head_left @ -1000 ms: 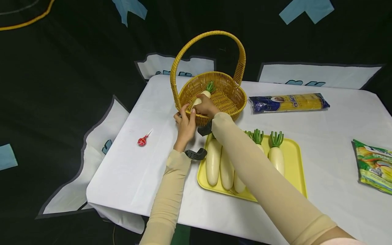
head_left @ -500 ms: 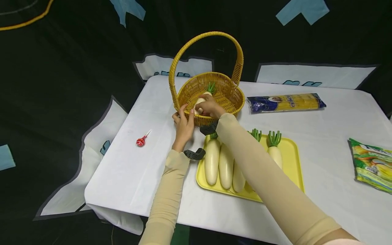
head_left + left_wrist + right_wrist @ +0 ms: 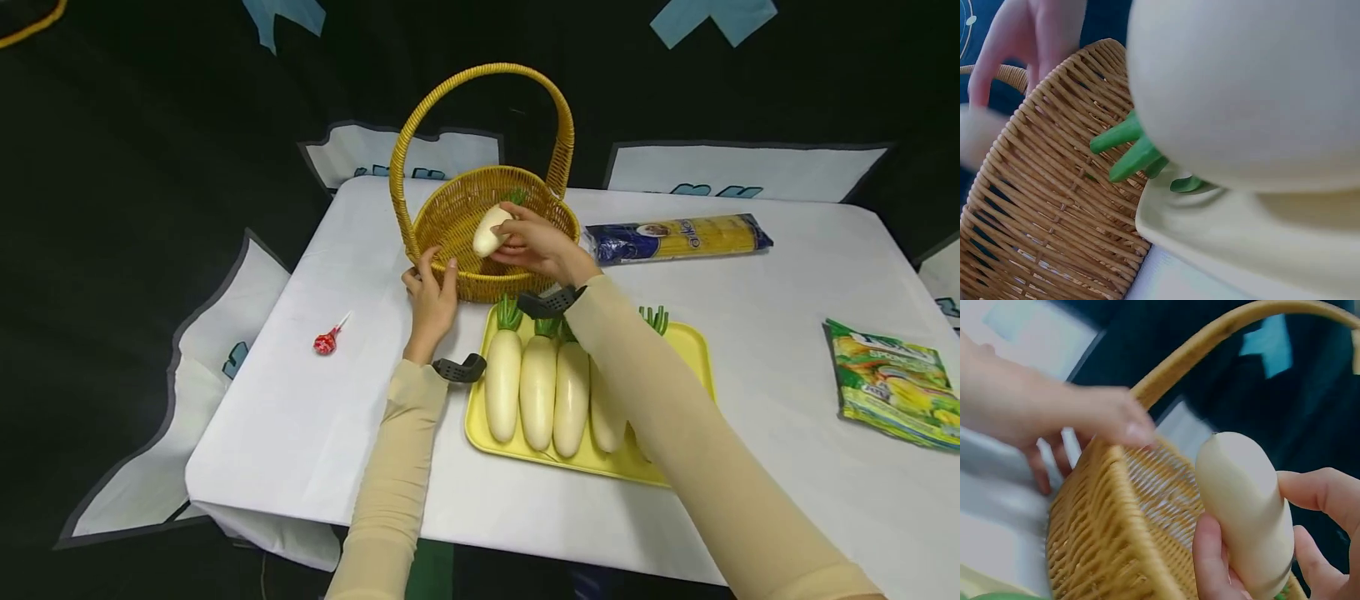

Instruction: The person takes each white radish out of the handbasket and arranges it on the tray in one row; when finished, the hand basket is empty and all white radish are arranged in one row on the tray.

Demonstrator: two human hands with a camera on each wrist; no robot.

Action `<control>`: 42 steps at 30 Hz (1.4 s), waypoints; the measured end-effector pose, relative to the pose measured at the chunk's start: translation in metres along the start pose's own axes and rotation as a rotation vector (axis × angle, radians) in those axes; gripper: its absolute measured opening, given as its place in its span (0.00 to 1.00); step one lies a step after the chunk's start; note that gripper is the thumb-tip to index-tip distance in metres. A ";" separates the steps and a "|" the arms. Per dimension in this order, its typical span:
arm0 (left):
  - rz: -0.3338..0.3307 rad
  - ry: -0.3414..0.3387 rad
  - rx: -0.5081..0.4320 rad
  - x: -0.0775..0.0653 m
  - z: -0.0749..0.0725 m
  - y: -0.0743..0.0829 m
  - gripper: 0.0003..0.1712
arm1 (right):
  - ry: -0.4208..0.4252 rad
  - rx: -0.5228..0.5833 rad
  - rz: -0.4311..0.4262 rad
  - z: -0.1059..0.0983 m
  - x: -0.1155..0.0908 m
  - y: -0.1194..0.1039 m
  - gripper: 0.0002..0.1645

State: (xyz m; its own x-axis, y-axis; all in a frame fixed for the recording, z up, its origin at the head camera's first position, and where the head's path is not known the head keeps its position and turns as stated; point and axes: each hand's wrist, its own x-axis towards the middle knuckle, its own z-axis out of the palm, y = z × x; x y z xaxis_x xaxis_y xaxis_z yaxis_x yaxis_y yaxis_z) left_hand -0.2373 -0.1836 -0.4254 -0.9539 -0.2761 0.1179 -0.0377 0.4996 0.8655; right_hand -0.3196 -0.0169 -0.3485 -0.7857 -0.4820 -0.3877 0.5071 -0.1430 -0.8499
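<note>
My right hand (image 3: 542, 246) pinches a white radish (image 3: 486, 233) with green leaves between thumb and fingers. Its root end tilts toward the left inside the opening of the yellow wicker basket (image 3: 491, 290). In the right wrist view the fingertips press both sides of the radish (image 3: 1244, 506). My left hand (image 3: 432, 304) holds the basket's near-left rim, thumb over the edge and fingers on the outer wall. Several more white radishes (image 3: 538, 392) lie side by side on a yellow tray (image 3: 693, 354) in front of the basket, partly hidden by my right forearm.
The basket's tall arched handle (image 3: 495, 68) rises over its opening. A long pack of spaghetti (image 3: 678, 239) lies right of the basket. A red lollipop (image 3: 326, 342) is on the left of the white table (image 3: 277, 450), and a green packet (image 3: 896, 383) on the right.
My right hand has lifted the radish from the basket's near side and turned it, so its root end shows higher. My left hand stays at the rim. The head view has shifted slightly.
</note>
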 end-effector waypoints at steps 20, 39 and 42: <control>0.016 0.001 0.005 0.002 0.003 -0.008 0.32 | -0.153 -0.150 0.006 -0.105 -0.180 0.011 0.38; 0.038 0.020 0.012 0.000 0.003 -0.008 0.30 | 0.117 -0.775 0.006 -0.157 -0.277 0.095 0.39; 0.043 0.018 0.013 0.002 0.006 -0.008 0.30 | 0.161 -0.831 -0.033 -0.156 -0.279 0.097 0.35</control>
State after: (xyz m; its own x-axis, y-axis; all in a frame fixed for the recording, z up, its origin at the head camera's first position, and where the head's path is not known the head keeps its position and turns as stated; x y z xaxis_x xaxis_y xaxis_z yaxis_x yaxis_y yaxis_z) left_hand -0.2405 -0.1835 -0.4350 -0.9490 -0.2693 0.1637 -0.0008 0.5214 0.8533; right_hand -0.1058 0.2384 -0.3784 -0.8684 -0.3507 -0.3506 0.1072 0.5576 -0.8232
